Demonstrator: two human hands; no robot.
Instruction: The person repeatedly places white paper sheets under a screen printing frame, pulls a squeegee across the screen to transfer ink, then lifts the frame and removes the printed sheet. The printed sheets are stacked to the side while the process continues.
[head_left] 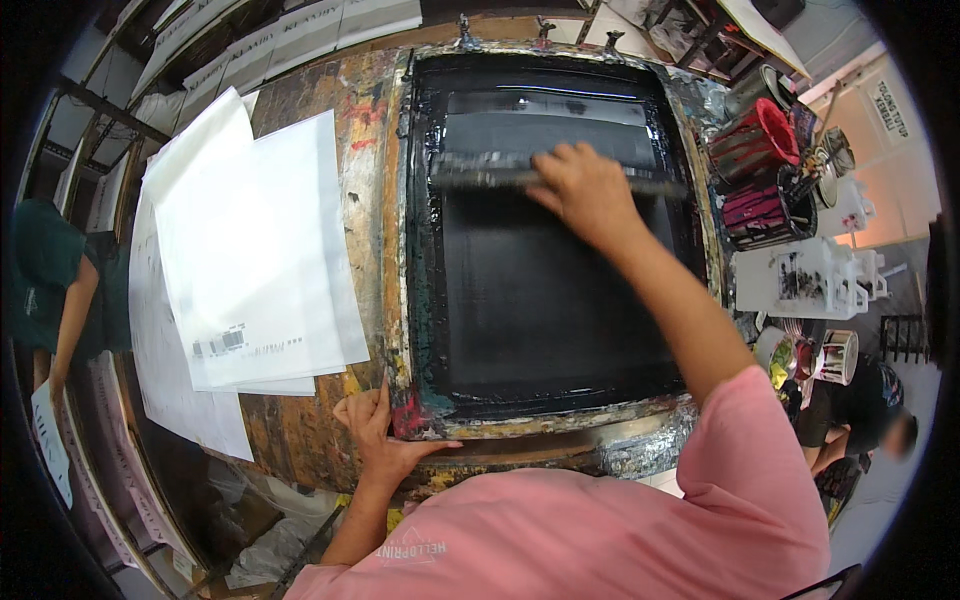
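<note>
A wooden-framed printing screen [397, 300] lies on the worktable, its mesh [560, 310] coated with black ink. My right hand [585, 195] is closed round a squeegee [480, 172] that spans the mesh toward its far end. Beyond the blade lies a wetter, shinier band of ink. My left hand [372, 432] is at the frame's near left corner. Its thumb stretches along the front edge and its index finger points up the left side, with the other fingers bent. White printed sheets [260, 250] lie in a loose stack left of the screen.
Clamps [545, 30] stand along the screen's far edge. At the right are a red-stained bucket [755, 140], a dark crate [765, 212], white jugs [800, 278] and a paint can [838, 357]. One person [50, 270] holds a sheet at the left; another [865, 400] is lower right.
</note>
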